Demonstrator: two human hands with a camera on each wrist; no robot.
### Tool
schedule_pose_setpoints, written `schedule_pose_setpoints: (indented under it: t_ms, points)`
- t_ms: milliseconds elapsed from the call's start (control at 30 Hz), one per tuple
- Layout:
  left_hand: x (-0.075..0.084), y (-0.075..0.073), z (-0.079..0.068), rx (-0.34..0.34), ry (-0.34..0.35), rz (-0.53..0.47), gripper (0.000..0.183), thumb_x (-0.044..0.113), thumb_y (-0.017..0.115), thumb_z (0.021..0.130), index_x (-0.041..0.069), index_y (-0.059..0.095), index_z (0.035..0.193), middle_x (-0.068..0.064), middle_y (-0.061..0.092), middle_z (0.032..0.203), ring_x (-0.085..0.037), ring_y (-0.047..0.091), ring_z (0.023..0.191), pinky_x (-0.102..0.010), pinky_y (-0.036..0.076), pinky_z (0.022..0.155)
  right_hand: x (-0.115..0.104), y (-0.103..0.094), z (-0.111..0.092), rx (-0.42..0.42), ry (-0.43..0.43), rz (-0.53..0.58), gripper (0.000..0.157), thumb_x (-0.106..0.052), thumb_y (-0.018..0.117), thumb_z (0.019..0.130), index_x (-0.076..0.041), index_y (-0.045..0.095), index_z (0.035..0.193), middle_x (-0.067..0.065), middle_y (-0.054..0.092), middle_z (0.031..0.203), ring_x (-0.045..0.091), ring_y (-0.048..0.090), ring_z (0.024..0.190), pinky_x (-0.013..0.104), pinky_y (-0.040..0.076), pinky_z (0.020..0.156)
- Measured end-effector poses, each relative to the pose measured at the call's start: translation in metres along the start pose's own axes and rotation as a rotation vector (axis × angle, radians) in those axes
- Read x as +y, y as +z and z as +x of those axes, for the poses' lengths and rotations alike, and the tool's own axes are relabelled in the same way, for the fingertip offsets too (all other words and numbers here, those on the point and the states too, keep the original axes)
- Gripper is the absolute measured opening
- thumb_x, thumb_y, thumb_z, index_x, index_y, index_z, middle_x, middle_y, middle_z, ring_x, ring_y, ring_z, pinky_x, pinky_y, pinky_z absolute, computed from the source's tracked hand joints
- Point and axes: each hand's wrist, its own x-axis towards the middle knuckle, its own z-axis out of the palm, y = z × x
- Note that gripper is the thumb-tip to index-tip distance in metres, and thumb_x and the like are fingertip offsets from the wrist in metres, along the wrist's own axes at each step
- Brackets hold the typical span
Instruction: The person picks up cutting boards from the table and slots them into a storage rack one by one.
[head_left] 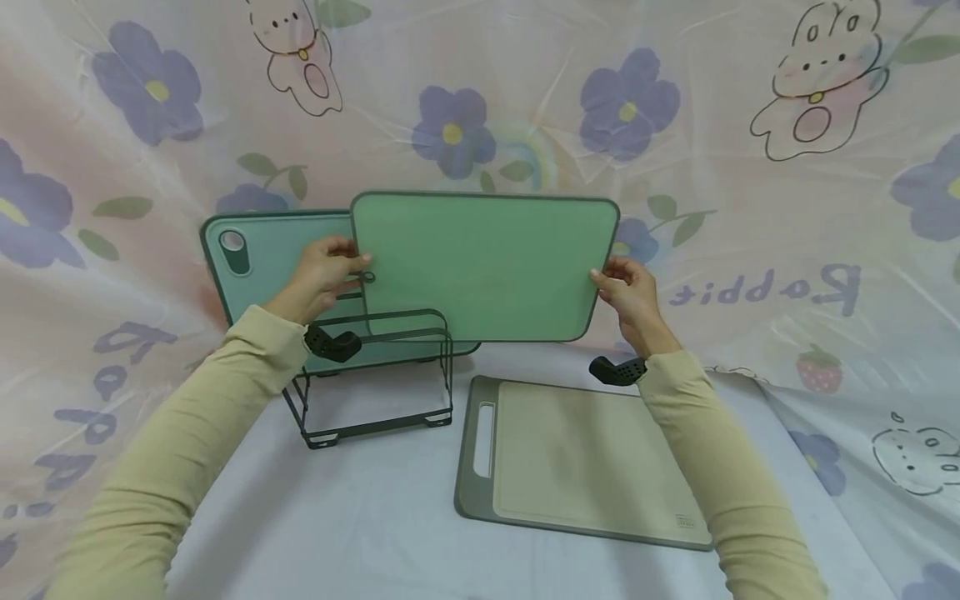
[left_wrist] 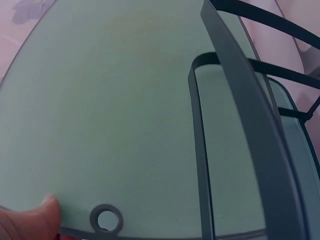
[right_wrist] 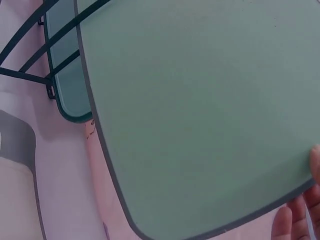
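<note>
Both hands hold up a green cutting board (head_left: 487, 267) with a dark rim and a small ring hole at its left edge. My left hand (head_left: 318, 275) pinches that left edge, thumb on the front face beside the ring. At the opposite edge, my right hand (head_left: 628, 296) grips with the thumb in front and the fingers behind. The board's lower left part overlaps a black wire rack (head_left: 393, 429) and sits among its upright bars in the left wrist view. A larger teal cutting board (head_left: 273, 271) with a round hole stands in the rack, partly covered by the green one.
A beige cutting board (head_left: 577, 458) with a grey handle end lies flat on the white tablecloth (head_left: 360, 517), right of the rack. A patterned curtain (head_left: 517, 75) with flowers and rabbits hangs behind. Black wrist cameras (head_left: 618, 371) are worn at both cuffs.
</note>
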Motion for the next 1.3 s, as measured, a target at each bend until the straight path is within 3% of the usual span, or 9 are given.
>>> schedule_pose_setpoints:
  t_ms: [300, 467, 767, 1000, 1300]
  points:
    - [-0.006, -0.028, -0.008, 0.017, 0.009, 0.006, 0.053, 0.013, 0.058, 0.099, 0.000, 0.034, 0.144, -0.002, 0.043, 0.116, -0.020, 0.047, 0.116, -0.032, 0.044, 0.099, 0.001, 0.028, 0.003, -0.056, -0.047, -0.023, 0.018, -0.005, 0.065, 0.093, -0.002, 0.055, 0.107, 0.003, 0.048, 0.096, 0.010, 0.047, 0.086, 0.024, 0.044, 0.076]
    - [-0.011, -0.037, -0.012, 0.023, 0.013, 0.014, 0.059, 0.015, 0.059, 0.098, 0.000, 0.030, 0.148, -0.003, 0.042, 0.118, -0.020, 0.047, 0.116, -0.032, 0.043, 0.099, 0.006, 0.039, 0.003, -0.055, -0.036, -0.035, 0.015, -0.005, 0.065, 0.093, -0.005, 0.055, 0.105, 0.003, 0.049, 0.097, 0.011, 0.047, 0.085, 0.022, 0.044, 0.073]
    - [-0.024, -0.061, -0.020, 0.085, 0.031, -0.005, 0.064, 0.017, 0.059, 0.098, 0.001, 0.026, 0.150, 0.000, 0.042, 0.117, -0.016, 0.047, 0.115, -0.034, 0.039, 0.104, 0.010, 0.068, -0.001, -0.084, -0.041, -0.042, 0.020, -0.003, 0.065, 0.093, 0.000, 0.055, 0.110, 0.003, 0.051, 0.097, 0.011, 0.050, 0.085, 0.025, 0.045, 0.073]
    - [-0.033, -0.075, -0.028, 0.178, 0.043, -0.109, 0.044, 0.015, 0.065, 0.094, 0.007, 0.044, 0.132, 0.002, 0.043, 0.112, -0.009, 0.050, 0.097, -0.040, 0.033, 0.108, 0.015, 0.089, -0.004, -0.112, -0.043, -0.028, 0.024, -0.002, 0.065, 0.092, 0.003, 0.055, 0.113, 0.004, 0.053, 0.099, 0.013, 0.052, 0.089, 0.028, 0.046, 0.078]
    - [-0.042, -0.094, -0.035, 0.253, 0.057, -0.124, 0.027, 0.015, 0.067, 0.092, 0.015, 0.052, 0.114, 0.002, 0.047, 0.110, -0.007, 0.053, 0.094, -0.036, 0.037, 0.105, 0.021, 0.112, -0.007, -0.139, -0.056, -0.060, 0.024, -0.007, 0.067, 0.092, 0.001, 0.057, 0.114, 0.006, 0.054, 0.101, 0.015, 0.052, 0.090, 0.028, 0.047, 0.080]
